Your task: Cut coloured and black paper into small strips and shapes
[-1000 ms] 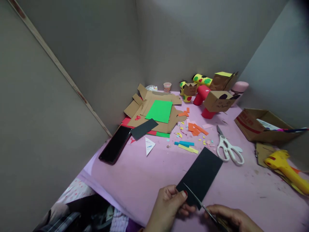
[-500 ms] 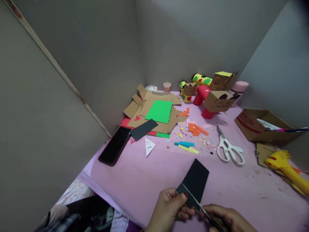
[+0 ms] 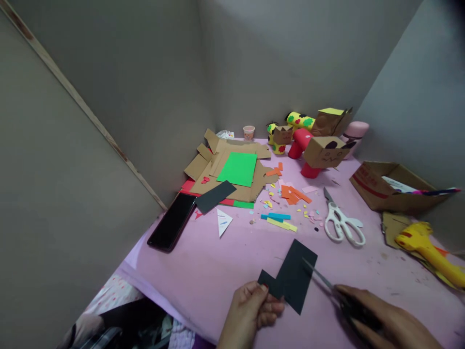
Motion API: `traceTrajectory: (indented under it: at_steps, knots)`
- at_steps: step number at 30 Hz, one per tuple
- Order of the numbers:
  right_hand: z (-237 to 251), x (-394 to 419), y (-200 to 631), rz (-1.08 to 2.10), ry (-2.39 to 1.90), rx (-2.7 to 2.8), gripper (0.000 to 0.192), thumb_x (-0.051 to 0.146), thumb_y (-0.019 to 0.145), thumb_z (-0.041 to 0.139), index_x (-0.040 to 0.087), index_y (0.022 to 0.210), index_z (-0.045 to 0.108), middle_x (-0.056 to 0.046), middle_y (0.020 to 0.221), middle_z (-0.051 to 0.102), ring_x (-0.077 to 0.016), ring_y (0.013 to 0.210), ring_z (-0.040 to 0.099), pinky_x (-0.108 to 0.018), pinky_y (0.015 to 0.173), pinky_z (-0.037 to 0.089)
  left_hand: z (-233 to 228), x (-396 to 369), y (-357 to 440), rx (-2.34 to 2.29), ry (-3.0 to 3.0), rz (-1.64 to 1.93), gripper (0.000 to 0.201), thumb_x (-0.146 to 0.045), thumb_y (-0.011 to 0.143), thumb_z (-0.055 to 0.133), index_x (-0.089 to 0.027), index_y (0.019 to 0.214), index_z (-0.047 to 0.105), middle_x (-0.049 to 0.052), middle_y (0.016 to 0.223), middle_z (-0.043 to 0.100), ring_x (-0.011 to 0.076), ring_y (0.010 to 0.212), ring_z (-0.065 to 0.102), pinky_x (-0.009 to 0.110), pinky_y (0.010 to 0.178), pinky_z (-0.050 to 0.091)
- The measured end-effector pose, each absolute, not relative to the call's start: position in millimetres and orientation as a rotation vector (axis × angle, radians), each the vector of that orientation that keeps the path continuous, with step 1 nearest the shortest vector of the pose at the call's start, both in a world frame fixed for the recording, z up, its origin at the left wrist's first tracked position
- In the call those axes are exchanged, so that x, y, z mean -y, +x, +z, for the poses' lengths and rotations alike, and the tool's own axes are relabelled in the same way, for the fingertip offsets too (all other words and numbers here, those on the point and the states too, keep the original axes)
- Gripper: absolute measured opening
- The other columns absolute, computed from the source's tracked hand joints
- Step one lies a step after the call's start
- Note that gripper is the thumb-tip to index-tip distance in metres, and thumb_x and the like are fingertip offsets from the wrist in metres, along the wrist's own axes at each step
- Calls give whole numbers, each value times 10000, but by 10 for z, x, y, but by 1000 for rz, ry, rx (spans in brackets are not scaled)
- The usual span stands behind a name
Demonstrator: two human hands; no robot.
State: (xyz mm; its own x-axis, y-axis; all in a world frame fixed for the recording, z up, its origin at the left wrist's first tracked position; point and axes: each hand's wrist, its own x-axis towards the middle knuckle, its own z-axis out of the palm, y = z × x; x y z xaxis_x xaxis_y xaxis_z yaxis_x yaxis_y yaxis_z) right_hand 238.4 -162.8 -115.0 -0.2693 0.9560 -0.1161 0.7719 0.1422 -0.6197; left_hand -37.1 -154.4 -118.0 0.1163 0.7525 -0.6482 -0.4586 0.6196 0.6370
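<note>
My left hand (image 3: 250, 310) pinches the near-left corner of a piece of black paper (image 3: 292, 276) just above the pink table (image 3: 210, 266). The paper now has a stepped, notched outline. My right hand (image 3: 385, 322) grips a pair of dark-handled scissors (image 3: 323, 278) at the bottom right. Their blades point up and left, with the tips at the paper's right edge. White-handled scissors (image 3: 341, 220) lie on the table beyond the paper.
A phone (image 3: 171, 222) lies at the left edge. Cardboard pieces with a green sheet (image 3: 238, 168) sit behind coloured paper scraps (image 3: 283, 203). Cardboard animal figures (image 3: 319, 145) stand at the back. A cardboard box (image 3: 392, 189) and a yellow glue gun (image 3: 428, 247) are at right.
The black paper has turned and now shows a stepped notch. My right hand with the scissors has drawn out to the right, away from the paper's near edge.
</note>
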Motion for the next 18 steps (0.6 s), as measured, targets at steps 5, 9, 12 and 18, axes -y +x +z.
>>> traceTrajectory:
  at_steps: [5,9,12,18]
  knots:
    - [-1272,1657,2620,224,-1743,2307,342,422,844,510,261,1092,681,-122,995,711,-281,849,705,-377,677,603,-1200,1537,-364,-1172,360,913,496,-549,415,819,-107,546,634,15,474,639,50,395,511,163,441,375]
    - [-1160,1610,2499,115,-1785,2315,314,387,873,444,249,931,719,-118,965,714,-285,820,712,-412,667,606,-1112,1574,-355,-1119,410,885,438,-511,495,811,-104,557,659,31,501,655,48,397,502,169,440,356]
    - [-1039,1578,2376,125,-1843,2271,308,348,887,416,240,834,700,-80,769,699,-249,626,709,-379,546,603,-1073,1608,-362,-1099,429,842,417,-499,527,804,-106,571,673,30,507,657,53,406,512,170,444,353]
    - [-987,1613,1679,15,-1089,2430,329,168,870,466,189,1166,609,-139,941,713,-204,731,706,-251,540,579,-1202,1608,-302,-1123,420,810,508,-565,426,807,-111,563,626,20,462,622,59,374,482,187,434,330]
